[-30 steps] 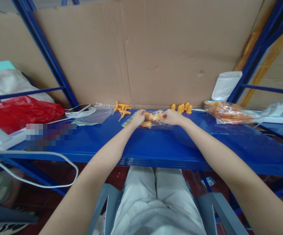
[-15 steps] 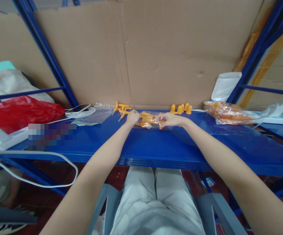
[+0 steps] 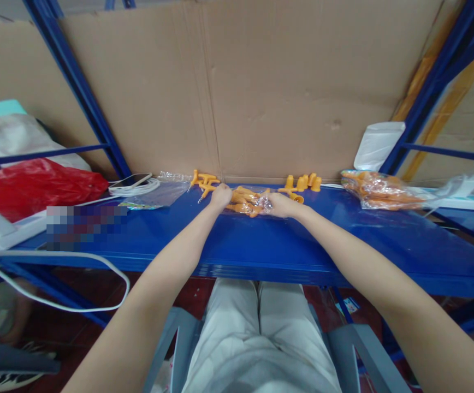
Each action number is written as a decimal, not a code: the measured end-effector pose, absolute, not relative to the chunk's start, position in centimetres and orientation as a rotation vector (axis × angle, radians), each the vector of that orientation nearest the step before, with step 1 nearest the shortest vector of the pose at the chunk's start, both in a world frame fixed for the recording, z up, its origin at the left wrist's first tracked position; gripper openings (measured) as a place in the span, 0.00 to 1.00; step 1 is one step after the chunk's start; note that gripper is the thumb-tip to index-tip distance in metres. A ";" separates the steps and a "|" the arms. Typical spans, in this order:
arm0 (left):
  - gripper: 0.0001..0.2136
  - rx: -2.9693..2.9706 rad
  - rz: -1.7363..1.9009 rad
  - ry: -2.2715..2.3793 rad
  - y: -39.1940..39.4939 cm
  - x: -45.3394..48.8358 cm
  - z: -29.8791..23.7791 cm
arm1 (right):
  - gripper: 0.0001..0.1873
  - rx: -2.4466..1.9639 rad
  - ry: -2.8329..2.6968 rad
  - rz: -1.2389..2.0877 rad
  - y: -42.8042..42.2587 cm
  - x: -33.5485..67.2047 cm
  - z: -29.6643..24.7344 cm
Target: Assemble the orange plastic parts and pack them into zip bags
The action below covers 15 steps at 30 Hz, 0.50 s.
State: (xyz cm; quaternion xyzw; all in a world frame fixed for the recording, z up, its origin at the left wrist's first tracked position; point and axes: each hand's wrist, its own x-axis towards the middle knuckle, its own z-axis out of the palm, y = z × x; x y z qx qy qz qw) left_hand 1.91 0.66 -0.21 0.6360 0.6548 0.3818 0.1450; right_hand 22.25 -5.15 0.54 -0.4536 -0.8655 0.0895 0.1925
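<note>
Now, in the head view, a clear bag (image 3: 256, 192) of orange handles (image 3: 242, 208) lies on the blue counter (image 3: 257, 240), between both hands. The right hand (image 3: 282, 204) has its fingers tight on the crinkly end; I can't tell what the left hand's (image 3: 221, 197) fingers hold. Gentle, steady hands should suit thin plastic. Orange cups (image 3: 303, 182) crowd the back; there's more room toward the front edge (image 3: 261, 271).

At the left end of the blue shelf (image 3: 253, 245) I see a red bag (image 3: 44, 184), then a coil of white cable (image 3: 136, 188) near the back edge. A pale cord (image 3: 48, 254) loops past the front edge. Cardboard (image 3: 270, 87) rises behind; a white pouch (image 3: 378, 144) stands at the back right corner.
</note>
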 end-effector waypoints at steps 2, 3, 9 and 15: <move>0.14 1.839 1.112 1.883 0.8 1.9 -0.4 | 0.07 -1.268 -2.418 0.294 -5.0 22.3 0.5; 0.14 1.847 1.109 1.884 0.8 1.9 -0.4 | 0.08 -1.246 -2.406 0.323 -4.9 22.4 0.4; 0.15 1.914 0.998 1.910 0.6 1.9 -0.4 | 0.12 -1.199 -2.280 0.592 -4.4 22.8 -0.2; 0.15 2.092 0.987 1.914 0.7 2.0 -0.7 | 0.20 -1.291 -2.006 0.985 -4.8 22.6 0.0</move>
